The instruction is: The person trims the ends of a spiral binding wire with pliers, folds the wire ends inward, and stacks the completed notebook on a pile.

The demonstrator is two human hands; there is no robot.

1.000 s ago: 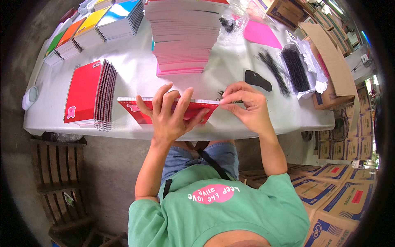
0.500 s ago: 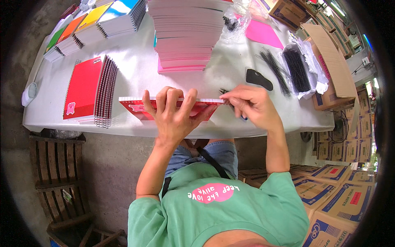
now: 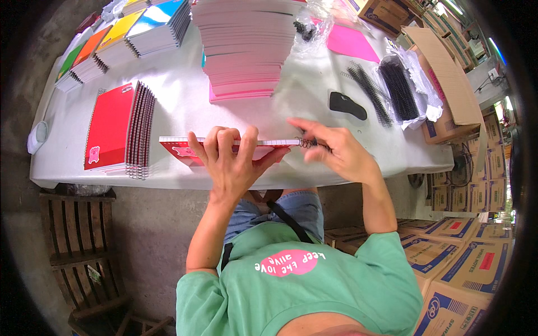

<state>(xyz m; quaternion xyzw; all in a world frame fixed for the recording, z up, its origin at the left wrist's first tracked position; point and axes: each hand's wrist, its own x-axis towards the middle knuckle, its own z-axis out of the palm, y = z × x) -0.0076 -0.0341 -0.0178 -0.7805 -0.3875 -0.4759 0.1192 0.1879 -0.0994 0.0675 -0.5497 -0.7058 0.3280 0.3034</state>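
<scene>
My left hand (image 3: 227, 154) grips a red notebook (image 3: 182, 150) tilted up on the table's near side, fingers over its white page edge and thumb against the cover. A dark wire coil end (image 3: 305, 143) sticks out past the notebook's right corner. Beside that end is my right hand (image 3: 339, 151), its forefinger stretched out and slightly blurred. A small dark plier-like tool (image 3: 324, 147) shows partly within its curled fingers; the rest is hidden. To the left lies a stack of red spiral notebooks (image 3: 112, 129) with dark coils along the side.
A tall stack of pink-edged pages (image 3: 244, 56) stands mid-table. Coloured notebooks (image 3: 157, 28) line the far left. On the right are a black flat piece (image 3: 347, 105), loose black coils (image 3: 367, 84), bundled coils (image 3: 399, 87) and an open carton (image 3: 448, 84). A wooden chair (image 3: 78, 246) stands left.
My right hand has shifted slightly down from the notebook's corner, and its pinched fingers have spread. The coil end is now more visible. My left hand keeps its hold.
</scene>
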